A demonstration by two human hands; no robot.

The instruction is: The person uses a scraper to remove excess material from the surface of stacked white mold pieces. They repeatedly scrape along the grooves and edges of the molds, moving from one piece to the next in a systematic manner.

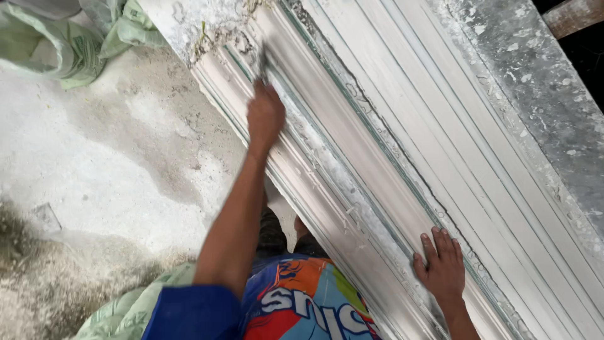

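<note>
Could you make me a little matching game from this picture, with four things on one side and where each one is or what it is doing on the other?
Things:
1. left hand
2. right hand
3. green sack
4. white moulding

Places or states:
A. crumpled on the dusty floor, top left
B. pressed flat, fingers spread, on the moulding
C. long ribbed strip running diagonally
D. gripping a thin tool against the moulding

Pairs: 1-D, 2-B, 3-A, 4-C

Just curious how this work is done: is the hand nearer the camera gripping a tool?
No, the right hand lies flat and empty on the white moulding; the left hand holds the tool.
</note>
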